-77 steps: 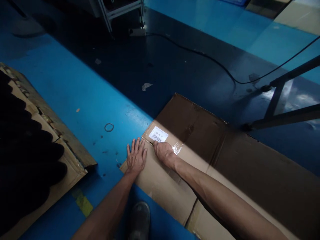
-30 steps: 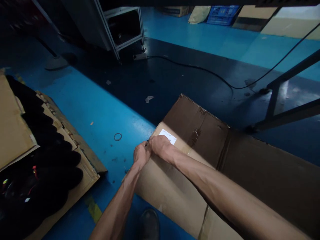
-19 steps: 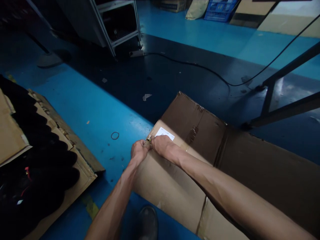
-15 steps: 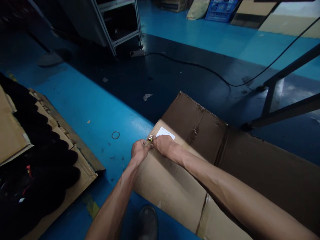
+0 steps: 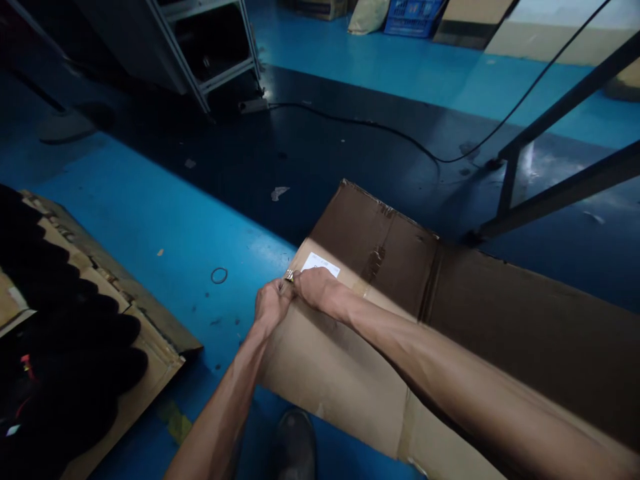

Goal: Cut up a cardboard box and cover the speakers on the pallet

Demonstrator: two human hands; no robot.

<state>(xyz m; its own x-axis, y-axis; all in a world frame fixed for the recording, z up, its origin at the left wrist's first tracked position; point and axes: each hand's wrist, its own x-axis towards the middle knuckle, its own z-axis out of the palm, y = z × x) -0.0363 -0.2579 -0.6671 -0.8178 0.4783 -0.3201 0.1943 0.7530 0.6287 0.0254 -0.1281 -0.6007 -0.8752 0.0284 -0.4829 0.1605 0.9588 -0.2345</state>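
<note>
Dim; hard shadow edge across ctn & flr.

Label on cardboard, ring left.

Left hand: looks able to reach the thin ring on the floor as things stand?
Likely yes. The thin ring lies on the blue floor left of the left hand, nothing visible between them. That hand is at the cardboard box, though, so it would need to come away.

You have matt brown cardboard before you, its paper label smooth white, on a glossy, scuffed blue floor.
</note>
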